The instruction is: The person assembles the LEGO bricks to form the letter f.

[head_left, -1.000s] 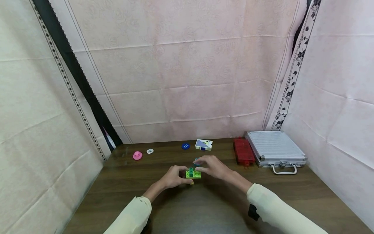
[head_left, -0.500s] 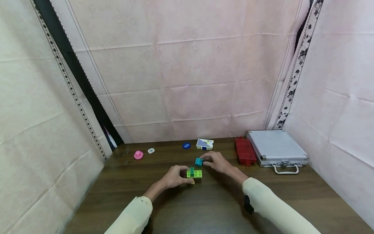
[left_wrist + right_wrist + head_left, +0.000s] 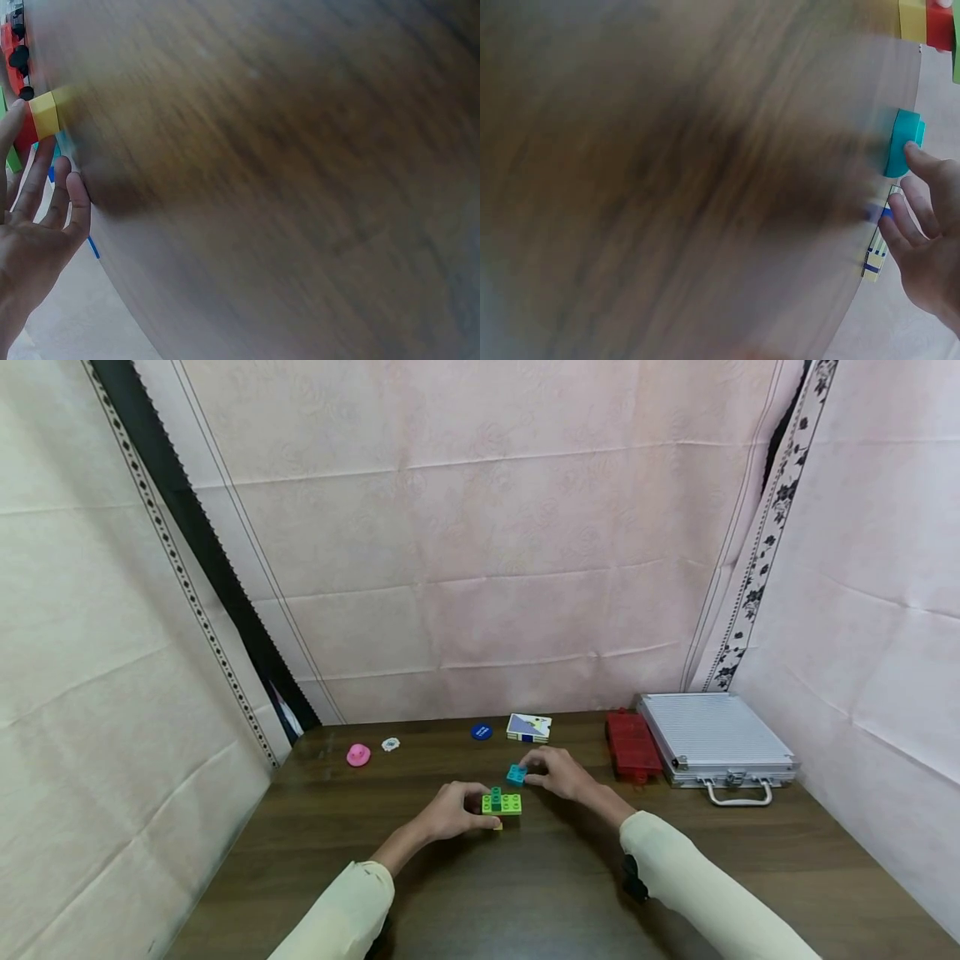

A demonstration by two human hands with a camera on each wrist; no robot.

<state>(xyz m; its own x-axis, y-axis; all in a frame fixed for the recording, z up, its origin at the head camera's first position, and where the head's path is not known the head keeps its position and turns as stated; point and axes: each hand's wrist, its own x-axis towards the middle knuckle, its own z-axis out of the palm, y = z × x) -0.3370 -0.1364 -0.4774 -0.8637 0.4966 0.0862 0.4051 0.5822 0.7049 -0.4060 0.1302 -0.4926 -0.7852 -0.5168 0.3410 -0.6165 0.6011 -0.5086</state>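
Observation:
My left hand (image 3: 453, 811) grips a small stack of toy building bricks between thumb and fingers. On top of the stack is a light-green brick (image 3: 511, 805) bearing a small dark-green brick (image 3: 496, 798). Below it, the left wrist view shows a red brick (image 3: 28, 129) and a yellow brick (image 3: 45, 115) at the bottom. Just beyond the stack, a teal brick (image 3: 516, 775) sits at the fingertips of my right hand (image 3: 558, 774). In the right wrist view the thumb lies against the teal brick's side, and the other fingers are spread behind it.
Along the back of the wooden table (image 3: 525, 893) lie a pink hat-like piece (image 3: 358, 755), a white flower-shaped piece (image 3: 390, 744), a blue disc (image 3: 482, 732) and a stack of cards (image 3: 528, 727). A red plastic case (image 3: 633, 746) and silver metal case (image 3: 716, 739) occupy the right.
My right hand has drawn back from the brick stack to the far right, exposing the teal brick at its fingertips. The teal brick has turned slightly. My left hand keeps its grip on the stack.

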